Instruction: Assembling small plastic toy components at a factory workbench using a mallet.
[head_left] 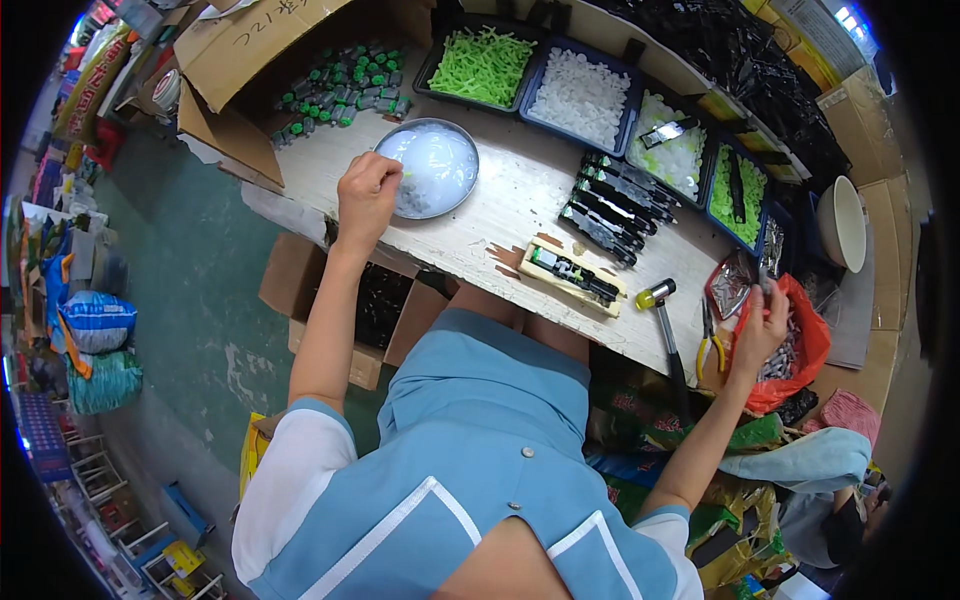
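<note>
My left hand [367, 198] is pinched closed at the left rim of a round metal dish [474, 172]. Inside the dish lie a whitish, shiny substance and small grey bits; whatever the fingertips hold is too small to make out. Over at the right, my right hand [762, 330] has its fingers closed beside a red plastic bag [815, 335] of small grey pieces. A greyish bit shows at its fingertips, unclear in kind. Between the hands, a cream block [607, 309] cradles a black part-built assembly [577, 272] with a green piece at one end.
A yellow-headed hammer [655, 294] and yellow-handled pliers [711, 352] lie near the right edge. Several black casings [615, 205] line up mid-table. Trays of green strips [482, 65] and white pieces [578, 98] stand behind. Green-capped small cylinders [350, 85] spill near a cardboard box [240, 150].
</note>
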